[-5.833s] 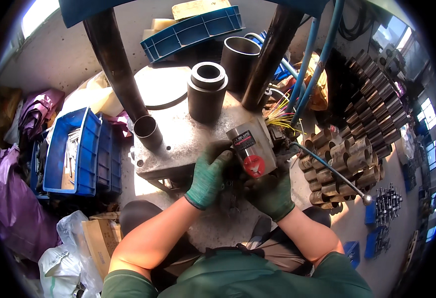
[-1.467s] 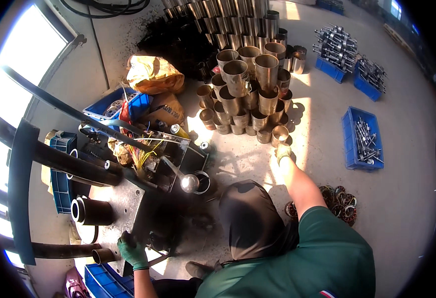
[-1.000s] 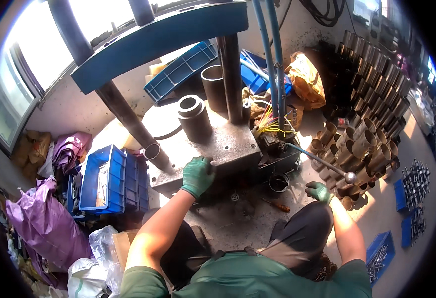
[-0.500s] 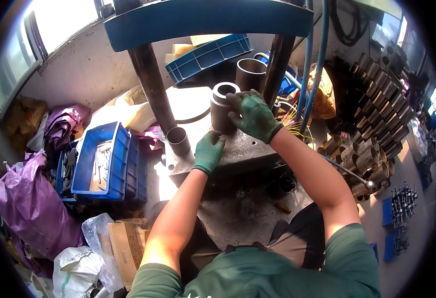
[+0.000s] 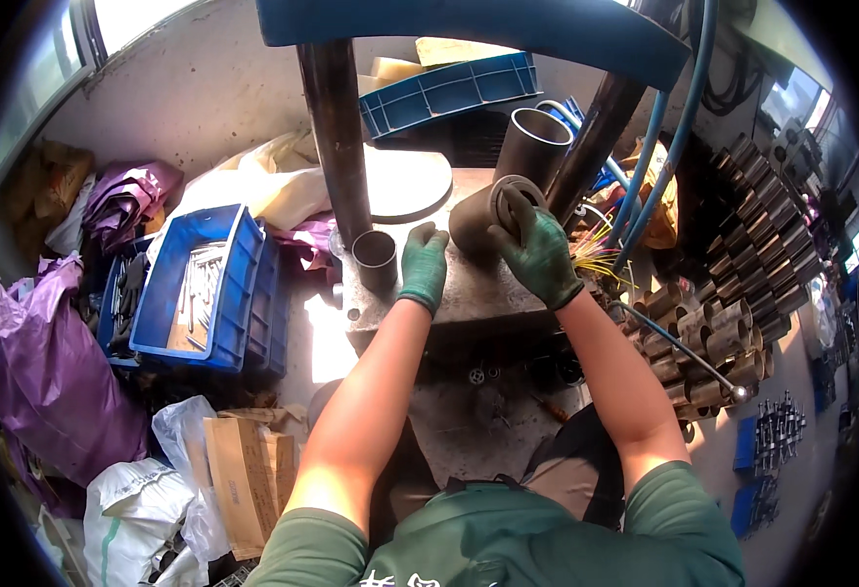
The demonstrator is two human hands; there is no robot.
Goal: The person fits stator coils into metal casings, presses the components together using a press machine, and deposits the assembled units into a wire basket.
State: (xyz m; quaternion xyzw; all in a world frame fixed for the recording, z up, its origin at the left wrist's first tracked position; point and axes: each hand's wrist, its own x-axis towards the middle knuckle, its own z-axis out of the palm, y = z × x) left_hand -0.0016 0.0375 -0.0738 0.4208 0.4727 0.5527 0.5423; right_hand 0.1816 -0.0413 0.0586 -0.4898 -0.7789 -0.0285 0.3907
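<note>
A thick-walled dark metal cylinder (image 5: pixel 474 223) leans to the right on the steel press bed (image 5: pixel 478 303), its ringed upper end facing up and right. My right hand (image 5: pixel 539 256), in a green glove, is closed on that upper end, fingers over the rim and into the opening. My left hand (image 5: pixel 424 262), gloved alike, stands just left of the cylinder's lower part with its fingers curled together; their tips, and anything in them, are hidden. Left of this hand a short thin-walled tube (image 5: pixel 376 262) stands upright on the bed. A larger open tube (image 5: pixel 530 147) stands behind the cylinder.
Dark press columns (image 5: pixel 337 147) and a blue crossbeam (image 5: pixel 478 29) frame the bed. A round pale plate (image 5: pixel 410 186) lies at its back left. Blue bins (image 5: pixel 204 333) with metal rods stand at left. Stacked tubes (image 5: pixel 713 342), hoses (image 5: pixel 679 127) and loose wires (image 5: pixel 596 256) are at right.
The cylinder has gone from upright to leaning right, with my right hand shifting its grip over the rim. My left hand has come up beside its lower part. The whole view has shifted.
</note>
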